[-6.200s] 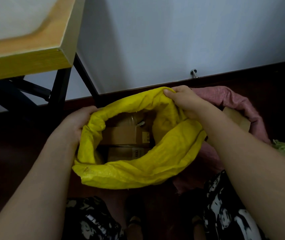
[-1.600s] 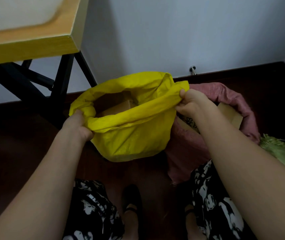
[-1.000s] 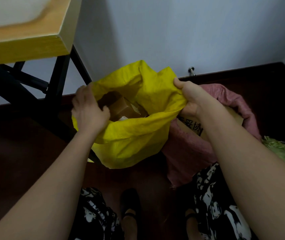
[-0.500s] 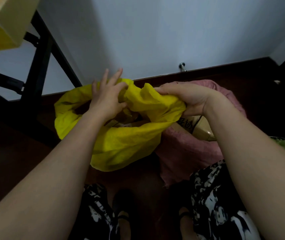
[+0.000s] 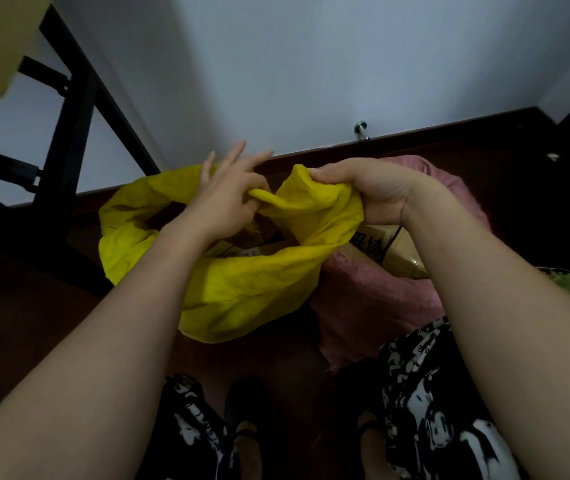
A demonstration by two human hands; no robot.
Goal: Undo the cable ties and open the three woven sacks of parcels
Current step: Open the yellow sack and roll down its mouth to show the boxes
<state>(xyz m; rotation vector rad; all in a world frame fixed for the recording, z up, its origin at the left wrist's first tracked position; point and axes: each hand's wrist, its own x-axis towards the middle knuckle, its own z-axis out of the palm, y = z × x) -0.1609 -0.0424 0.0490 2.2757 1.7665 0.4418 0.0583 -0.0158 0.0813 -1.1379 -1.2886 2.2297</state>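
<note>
Now that my left hand (image 5: 222, 199) has come across, both grips bunch the yellow sack's (image 5: 242, 289) rim beside my right hand (image 5: 373, 195), narrowing its mouth, not opening it

You are looking at very little lettering. Large dark printed characters are showing on the side of the cardboard box (image 5: 378, 244) that is sitting in the pink sack (image 5: 373, 296), just under your right wrist; they look like Chinese characters, but your wrist is cutting them off and they cannot be read for certain. A small white label (image 5: 249, 253) is peeking out on a parcel inside the yellow sack (image 5: 242, 289), with a dark mark too small to read.
</note>
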